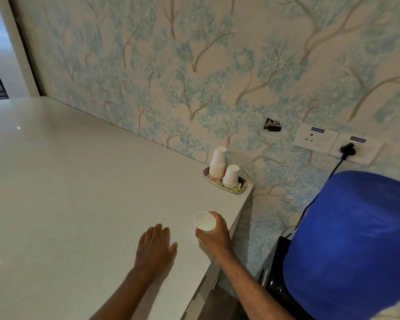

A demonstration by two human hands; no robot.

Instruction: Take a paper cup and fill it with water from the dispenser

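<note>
My right hand [214, 236] is shut on a white paper cup [204, 221], held upright and empty above the counter's right edge. Flat on the white counter [79, 192] lies my left hand [154, 247], palm down, fingers slightly apart, holding nothing. Two upside-down stacks of paper cups [218, 163] stand in a small oval tray [240, 191] at the counter's far right corner by the wall. The water dispenser stands to the right below the counter, with its blue-covered bottle [351, 245] on a black body [280, 273]. Its taps are hidden.
A black cable [319, 192] runs from a plug in the white wall socket panel [337, 145] down behind the dispenser. The patterned wall has a small hole [273, 125]. A gap separates the counter's right edge from the dispenser. A doorway opens at the far left.
</note>
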